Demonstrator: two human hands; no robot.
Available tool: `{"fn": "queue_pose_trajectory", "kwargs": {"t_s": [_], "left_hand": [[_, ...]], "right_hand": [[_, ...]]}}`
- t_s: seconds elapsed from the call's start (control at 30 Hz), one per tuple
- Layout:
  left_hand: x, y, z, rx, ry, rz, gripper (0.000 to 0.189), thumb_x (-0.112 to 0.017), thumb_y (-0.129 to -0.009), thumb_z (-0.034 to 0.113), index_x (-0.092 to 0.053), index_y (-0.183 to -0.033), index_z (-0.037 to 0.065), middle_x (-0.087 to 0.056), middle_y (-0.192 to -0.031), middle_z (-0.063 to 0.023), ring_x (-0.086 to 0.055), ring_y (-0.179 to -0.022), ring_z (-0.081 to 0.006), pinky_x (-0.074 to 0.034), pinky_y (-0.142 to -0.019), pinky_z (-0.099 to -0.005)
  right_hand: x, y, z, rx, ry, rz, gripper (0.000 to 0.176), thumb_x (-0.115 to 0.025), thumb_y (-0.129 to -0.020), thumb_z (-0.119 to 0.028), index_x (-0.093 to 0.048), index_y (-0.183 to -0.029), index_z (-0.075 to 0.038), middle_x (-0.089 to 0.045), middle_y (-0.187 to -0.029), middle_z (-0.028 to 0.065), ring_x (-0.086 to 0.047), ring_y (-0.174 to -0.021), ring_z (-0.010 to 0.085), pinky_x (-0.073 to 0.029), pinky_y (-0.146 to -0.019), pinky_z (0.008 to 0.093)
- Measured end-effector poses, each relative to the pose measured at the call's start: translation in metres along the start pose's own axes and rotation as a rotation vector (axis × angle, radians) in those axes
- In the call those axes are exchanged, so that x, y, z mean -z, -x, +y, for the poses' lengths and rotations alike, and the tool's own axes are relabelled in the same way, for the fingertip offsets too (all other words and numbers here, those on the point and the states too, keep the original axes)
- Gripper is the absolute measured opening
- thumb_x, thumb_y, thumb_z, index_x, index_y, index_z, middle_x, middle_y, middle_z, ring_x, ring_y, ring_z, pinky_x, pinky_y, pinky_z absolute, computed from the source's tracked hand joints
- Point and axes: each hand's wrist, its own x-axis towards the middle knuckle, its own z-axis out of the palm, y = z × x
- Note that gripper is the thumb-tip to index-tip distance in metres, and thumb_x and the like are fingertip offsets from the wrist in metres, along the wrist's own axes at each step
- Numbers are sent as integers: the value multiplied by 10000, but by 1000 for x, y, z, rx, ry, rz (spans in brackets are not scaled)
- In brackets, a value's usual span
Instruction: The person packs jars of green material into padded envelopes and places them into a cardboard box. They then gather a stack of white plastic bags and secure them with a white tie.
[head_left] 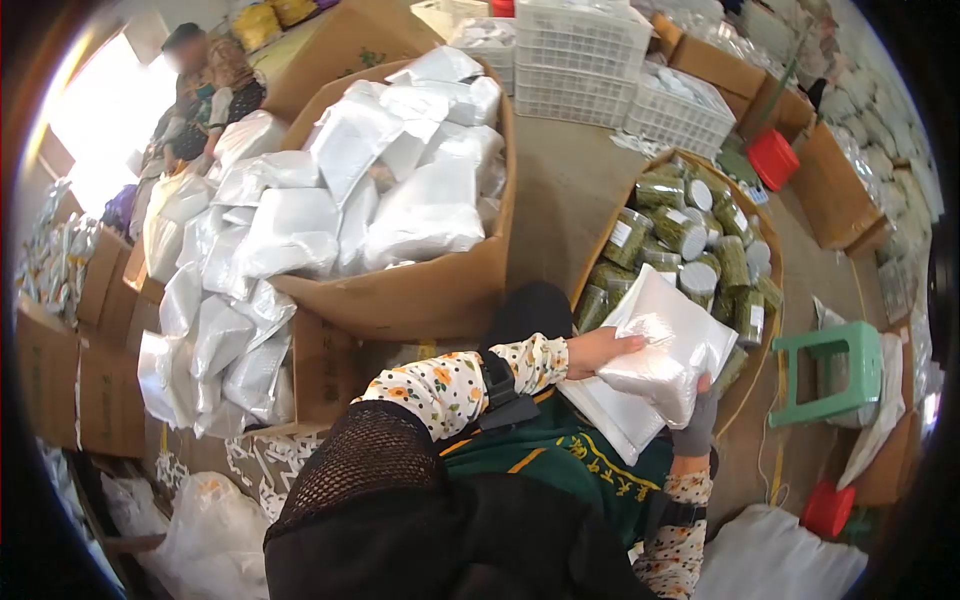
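Over the lap, my left hand (pixel 603 350) grips the left side of a shiny white padded package (pixel 665 340), its fingers closed on the edge. At the lower right of the package, my right hand (pixel 698 415), in a grey glove, holds its other side, with part of the fingers hidden behind it. Beneath this package lies another flat white pouch (pixel 615 415), on the green apron (pixel 560 455). Just beyond the hands stands a box (pixel 603 232) full of clear jars (pixel 680 235) with green contents and white lids.
A large carton (pixel 400 295) heaped with white packages (pixel 290 230) stands at the left. White crates (pixel 580 60) are stacked at the back. A green stool (pixel 865 375) and red containers (pixel 772 160) are on the right. Another person (pixel 215 90) sits at the upper left.
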Motion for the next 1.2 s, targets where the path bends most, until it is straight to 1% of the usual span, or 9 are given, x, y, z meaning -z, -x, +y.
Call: {"fn": "queue_pose_trajectory", "kwargs": {"t_s": [0.07,0.13,0.3,0.37,0.47,0.57,0.9,1.03,1.2], "left_hand": [[-7,12,18,-66,-32,134,420,-529,-932,289,-474,-1236,5,-600,-1073,-63,-599,-909,-139,-492,-808,-294],[0,23,50,-180,-35,292,367,-505,-943,238,-483,-1233,15,-601,-1076,-85,-603,-918,-149,-501,-802,-307],[29,77,196,-816,-255,818,421,-464,-952,238,-434,-1240,-68,-545,-1160,-170,-565,-997,-229,-486,-820,-354],[74,105,267,-825,-1014,1289,453,-456,-938,398,-588,-846,-25,-392,-515,7,-418,-486,-149,-406,-481,-323],[117,124,364,-1222,-110,843,346,-529,-921,315,-500,-968,-27,-518,-842,-120,-549,-768,-223,-545,-700,-376],[136,126,396,-1169,34,952,229,-525,-919,245,-516,-949,18,-541,-828,-100,-573,-776,-243,-527,-725,-345],[79,-51,161,-323,-671,308,259,-580,-875,206,-534,-1062,32,-583,-862,-54,-595,-749,-138,-506,-642,-279],[52,-89,46,-295,-1544,-17,344,-652,-794,246,-569,-1038,18,-573,-962,-123,-568,-917,-254,-470,-796,-358],[22,-71,-49,-280,-1861,-150,539,-729,-700,352,-552,-1123,71,-475,-1202,-123,-388,-1204,-311,-316,-999,-467]], "right_hand": [[3,2,5,229,597,-27,395,-447,-945,-374,-508,-1060,-1,-561,-930,73,-552,-828,173,-466,-719,335],[16,2,13,-127,94,-2,309,-431,-955,-370,-465,-860,-78,-435,-729,12,-436,-640,100,-413,-562,291],[23,14,16,-65,357,-20,225,-473,-938,-320,-475,-855,-111,-439,-709,-12,-416,-601,81,-401,-538,273],[36,17,16,-77,366,26,196,-487,-933,-296,-478,-850,-118,-454,-713,-16,-420,-591,78,-399,-532,267],[53,19,15,-248,31,189,163,-492,-931,-261,-480,-845,-124,-481,-724,-14,-439,-578,70,-402,-522,249],[49,22,12,-213,20,190,160,-490,-931,-250,-480,-839,-120,-483,-717,-12,-444,-561,63,-419,-519,239],[29,20,12,-337,401,91,145,-518,-875,-174,-519,-855,-30,-520,-775,38,-497,-647,113,-477,-592,277],[39,14,-14,-379,586,60,196,-543,-872,-211,-557,-868,-15,-546,-757,26,-530,-626,108,-438,-571,250],[81,-23,-37,-185,708,128,128,-586,-861,-151,-541,-875,-32,-537,-748,5,-516,-649,86,-413,-594,232]]}}
